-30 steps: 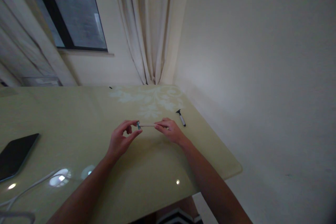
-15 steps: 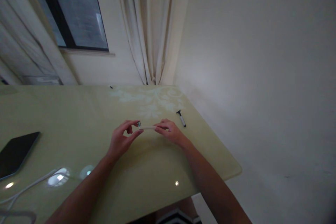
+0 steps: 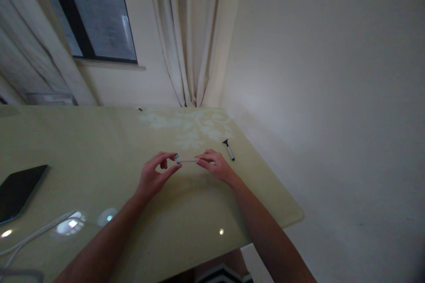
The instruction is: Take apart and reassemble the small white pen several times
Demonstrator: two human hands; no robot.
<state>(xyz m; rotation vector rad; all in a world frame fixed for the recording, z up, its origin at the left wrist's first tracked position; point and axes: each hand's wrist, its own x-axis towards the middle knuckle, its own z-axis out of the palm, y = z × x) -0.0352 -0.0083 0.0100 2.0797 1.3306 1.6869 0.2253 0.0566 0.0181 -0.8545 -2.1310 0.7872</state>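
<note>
Between thumb and fingers, my left hand [image 3: 156, 172] holds a small razor head [image 3: 177, 159] by its two ends. My right hand [image 3: 215, 166] pinches the right end of a thin pale handle [image 3: 187, 159]. The handle's left end meets the middle of the razor head; whether the two are joined is too small to tell. Both hands are above the pale green tabletop [image 3: 159, 234]. A second razor [image 3: 229, 150], with a black head and a grey and black handle, lies on the table beyond my right hand.
A dark tablet [image 3: 21, 190] lies at the left of the table, with white cables [image 3: 36, 233] nearer. A tiny black object [image 3: 140, 109] is at the far edge. Curtains [image 3: 189, 31], a window and a wall stand behind.
The handle's left end has risen a little, from the lower end of the razor head to its middle. Both hands keep their hold, and the view has shifted slightly.
</note>
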